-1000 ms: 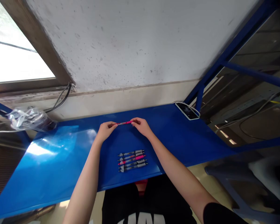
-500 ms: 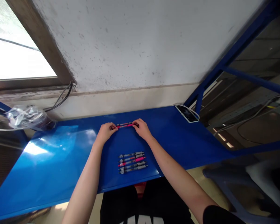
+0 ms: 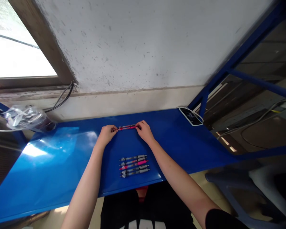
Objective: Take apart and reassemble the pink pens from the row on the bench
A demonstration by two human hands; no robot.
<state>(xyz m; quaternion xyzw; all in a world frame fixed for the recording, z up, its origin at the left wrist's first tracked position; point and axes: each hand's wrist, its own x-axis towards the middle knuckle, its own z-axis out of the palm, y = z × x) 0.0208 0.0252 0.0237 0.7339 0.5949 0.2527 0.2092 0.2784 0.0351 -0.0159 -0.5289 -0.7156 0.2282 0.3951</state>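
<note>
Near the back of the blue table [image 3: 171, 143], a pink pen [image 3: 127, 128] lies crosswise between my hands, with a dark pen [image 3: 126, 126] right behind it. My left hand [image 3: 107, 133] pinches the pink pen's left end between thumb and fingers. At its right end, my right hand [image 3: 144, 130] has thumb and fingers closed on it; the fingers partly hide that end. Closer to me, a row of several pens [image 3: 134, 171] lies side by side, mostly grey and black. One pink pen [image 3: 141, 162] is among them.
A white-framed phone [image 3: 191, 116] with a cable lies at the back right, beside the blue metal frame [image 3: 203, 103]. A plastic-wrapped dark object [image 3: 30, 119] sits at the back left, below the window. Behind the table rises a stained wall [image 3: 138, 47].
My left fingers have shifted slightly left at the pen's end. My right hand has barely moved, and the row of pens is unchanged. The whole view has shifted slightly.
</note>
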